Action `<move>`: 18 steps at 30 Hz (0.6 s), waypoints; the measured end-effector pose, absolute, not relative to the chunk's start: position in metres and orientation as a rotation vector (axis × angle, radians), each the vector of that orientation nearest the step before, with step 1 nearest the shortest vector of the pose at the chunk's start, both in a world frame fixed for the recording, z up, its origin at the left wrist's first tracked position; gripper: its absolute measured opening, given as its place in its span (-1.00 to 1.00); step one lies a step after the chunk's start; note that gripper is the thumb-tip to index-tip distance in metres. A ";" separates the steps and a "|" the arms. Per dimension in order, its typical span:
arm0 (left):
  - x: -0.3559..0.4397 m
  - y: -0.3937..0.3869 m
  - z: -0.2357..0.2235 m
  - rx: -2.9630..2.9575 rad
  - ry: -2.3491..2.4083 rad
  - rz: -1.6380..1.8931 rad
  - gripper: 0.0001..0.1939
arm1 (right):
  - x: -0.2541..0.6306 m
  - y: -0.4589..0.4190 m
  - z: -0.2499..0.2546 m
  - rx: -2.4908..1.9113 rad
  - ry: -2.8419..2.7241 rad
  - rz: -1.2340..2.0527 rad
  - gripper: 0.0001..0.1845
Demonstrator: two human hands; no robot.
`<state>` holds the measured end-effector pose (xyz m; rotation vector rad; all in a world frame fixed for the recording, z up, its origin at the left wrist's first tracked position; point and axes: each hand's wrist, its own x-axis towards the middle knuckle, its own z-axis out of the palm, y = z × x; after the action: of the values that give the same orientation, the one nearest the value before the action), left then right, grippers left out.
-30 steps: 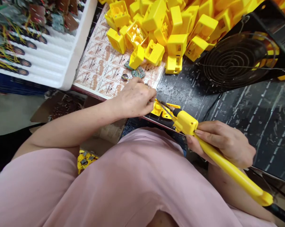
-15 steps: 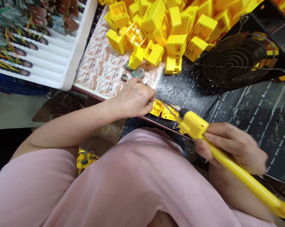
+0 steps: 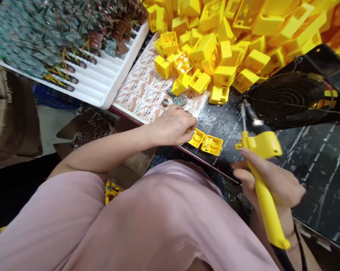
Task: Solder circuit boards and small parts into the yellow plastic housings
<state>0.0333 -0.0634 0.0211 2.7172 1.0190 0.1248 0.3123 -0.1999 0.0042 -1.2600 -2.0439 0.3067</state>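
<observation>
My left hand rests at the table's front edge, its fingers closed on the left rim of a small open yellow plastic case. The case lies in two halves, insides up; my fingertips are partly hidden. My right hand is wrapped round the handle of a yellow soldering gun with a metal tip and a thin feed tube. Its tip points up toward the fan, apart from the case. Just beyond my left hand lie a green circuit board and a small round metal part.
A big heap of yellow plastic cases covers the back of the table. To the right stands a black fan with a wire guard. A white foam tray at the left holds many wired circuit boards.
The soldering gun has swung away from the case and now points up, further right. My left hand stays at the case. The whole view has shifted.
</observation>
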 end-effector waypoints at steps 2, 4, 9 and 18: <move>0.018 -0.059 0.024 2.677 1.103 0.293 -0.74 | 0.304 -0.190 0.012 -1.232 -2.095 0.165 -0.52; 0.004 -0.052 0.025 2.667 1.261 0.407 -0.71 | 0.300 -0.185 0.016 -1.232 -2.118 0.094 -0.55; 0.000 -0.032 0.011 2.806 1.507 0.166 -0.59 | 0.300 -0.182 0.007 -1.238 -2.094 0.078 -0.46; 0.006 -0.007 0.027 2.850 1.356 0.253 -0.77 | 0.285 -0.169 -0.033 -1.230 -2.090 0.311 -0.43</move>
<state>0.0060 -0.0069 0.0270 2.8504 1.3561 0.2530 0.2848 -0.1695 -0.0334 -1.2298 -2.0895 0.3110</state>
